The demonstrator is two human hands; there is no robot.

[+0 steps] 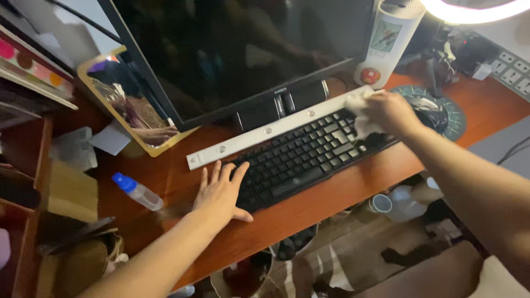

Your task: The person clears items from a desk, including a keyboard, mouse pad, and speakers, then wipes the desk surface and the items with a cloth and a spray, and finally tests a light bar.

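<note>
Two hands work on a black keyboard [301,157] lying slantwise on the red-brown desk [331,201] below the dark monitor [237,49]. The left hand [221,190] lies flat, fingers spread, on the keyboard's left end — the right hand [386,113] is clenched around a white cloth [361,118] pressed on the right-end keys. A small bottle [138,192] lies to the left.
</note>
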